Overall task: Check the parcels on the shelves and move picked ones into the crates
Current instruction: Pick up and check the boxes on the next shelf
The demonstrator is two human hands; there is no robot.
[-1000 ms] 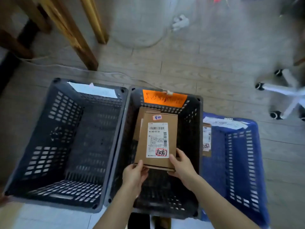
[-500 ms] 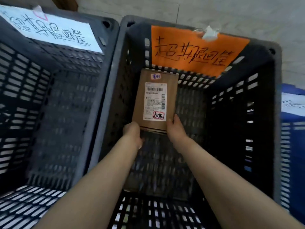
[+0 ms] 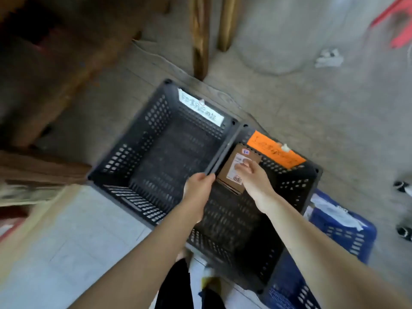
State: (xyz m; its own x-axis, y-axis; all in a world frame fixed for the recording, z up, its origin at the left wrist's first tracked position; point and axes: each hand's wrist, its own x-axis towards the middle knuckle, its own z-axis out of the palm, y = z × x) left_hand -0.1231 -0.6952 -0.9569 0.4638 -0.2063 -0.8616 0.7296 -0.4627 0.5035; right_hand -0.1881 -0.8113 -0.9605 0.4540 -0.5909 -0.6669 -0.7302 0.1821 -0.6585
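Note:
A flat brown cardboard parcel [image 3: 230, 175] with a white shipping label stands inside the middle black crate [image 3: 292, 184], leaning against the far wall under an orange handwritten tag [image 3: 275, 152]. My right hand [image 3: 253, 178] hovers just over the parcel with its fingers loose and holds nothing. My left hand [image 3: 198, 187] is by the rim shared with the left black crate [image 3: 124, 157], fingers loosely curled, also holding nothing. The view is motion-blurred.
The left black crate carries a white tag [image 3: 200, 110]. A blue crate [image 3: 347, 237] stands at the right. Wooden legs [image 3: 200, 41] rise behind the crates, dark wooden furniture [image 3: 44, 63] fills the left, and chair casters [image 3: 401, 186] sit at the right edge.
Both hands have let go of the parcel, which now stays in the middle crate. My head has risen and swung left, so the crates look smaller and tilted.

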